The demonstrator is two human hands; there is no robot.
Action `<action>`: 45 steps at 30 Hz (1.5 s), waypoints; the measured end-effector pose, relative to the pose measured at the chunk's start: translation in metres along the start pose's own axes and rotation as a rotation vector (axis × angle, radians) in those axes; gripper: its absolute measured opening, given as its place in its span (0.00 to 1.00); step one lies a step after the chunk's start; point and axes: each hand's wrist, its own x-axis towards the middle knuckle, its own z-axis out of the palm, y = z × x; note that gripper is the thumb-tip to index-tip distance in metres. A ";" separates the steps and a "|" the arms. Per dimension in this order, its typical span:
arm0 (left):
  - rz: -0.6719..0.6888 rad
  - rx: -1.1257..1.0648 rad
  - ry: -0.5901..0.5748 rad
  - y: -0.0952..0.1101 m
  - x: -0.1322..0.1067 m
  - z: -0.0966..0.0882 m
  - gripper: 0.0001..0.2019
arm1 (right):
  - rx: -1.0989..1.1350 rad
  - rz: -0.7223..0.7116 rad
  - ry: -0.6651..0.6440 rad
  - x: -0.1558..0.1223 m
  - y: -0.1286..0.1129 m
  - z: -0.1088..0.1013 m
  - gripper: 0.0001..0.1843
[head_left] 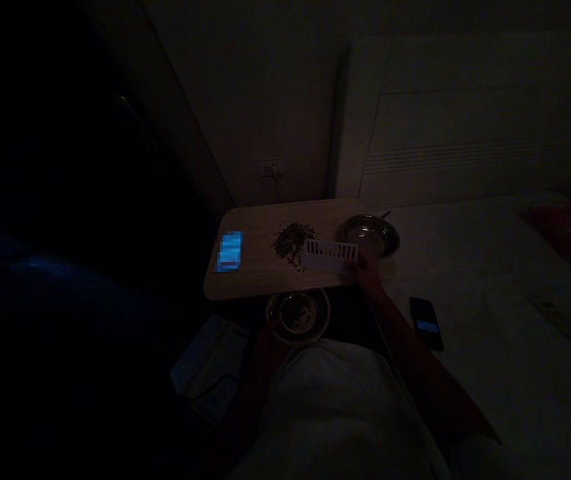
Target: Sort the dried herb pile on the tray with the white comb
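In dim light, my right hand (pixel 366 272) is closed on one end of a white slotted plastic tray (pixel 329 261), held over the wooden tabletop (pixel 253 280). The tray's left end reaches the edge of a loose pile of small dark pieces (pixel 289 241), too dark to name. My left hand (pixel 271 343) grips the rim of a round metal bowl (pixel 323 319) below the table's front edge. Something dark with a few pale bits lies inside that bowl. Behind my right hand, a second metal bowl (pixel 391 241) stands at the table's right end, with a handle sticking out.
A lit phone-like screen (pixel 229 251) lies on the table's left side. Another phone (pixel 426 325) rests on the white bed (pixel 490 347) at right. A pale box (pixel 210 367) with a dark cable sits low left. A wall socket (pixel 270 168) holds a plugged-in cord.
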 end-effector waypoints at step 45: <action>-0.033 -0.024 0.074 0.000 0.005 -0.003 0.21 | 0.017 0.003 -0.015 -0.002 0.002 0.011 0.21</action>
